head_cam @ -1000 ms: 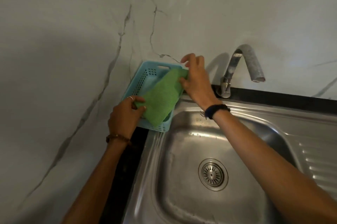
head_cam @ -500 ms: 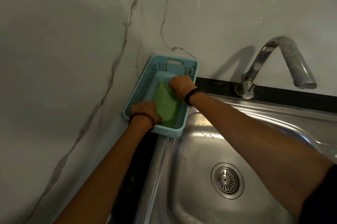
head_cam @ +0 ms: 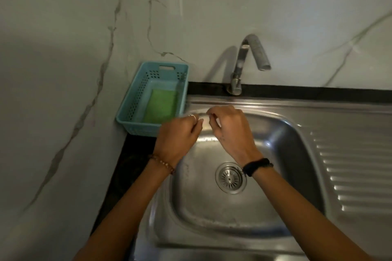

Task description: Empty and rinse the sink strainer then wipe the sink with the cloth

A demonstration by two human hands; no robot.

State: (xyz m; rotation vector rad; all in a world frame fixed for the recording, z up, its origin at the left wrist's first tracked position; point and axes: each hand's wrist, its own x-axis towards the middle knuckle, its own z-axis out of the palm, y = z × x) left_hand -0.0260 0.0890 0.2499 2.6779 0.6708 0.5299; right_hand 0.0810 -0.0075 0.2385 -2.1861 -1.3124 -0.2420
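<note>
The green cloth point(head_cam: 162, 104) lies folded flat in the light blue plastic basket point(head_cam: 135, 99) at the back left corner. The round metal strainer point(head_cam: 230, 178) sits in the drain of the steel sink point(head_cam: 286, 154). My left hand point(head_cam: 179, 134) and my right hand point(head_cam: 230, 128) hover side by side over the sink's back left edge, just right of the basket. Their fingers are loosely curled and hold nothing. My fingertips nearly meet between the two hands.
The tap point(head_cam: 244, 65) rises from the black counter strip point(head_cam: 307, 90) behind the sink, its spout over the bowl. A ribbed steel draining board point(head_cam: 356, 175) lies right of the bowl. Marble-patterned walls point(head_cam: 63, 69) close in the left and back.
Both hands laid the green cloth into the basket, let go of it, and drew back to the right over the sink's edge. The view has shifted right.
</note>
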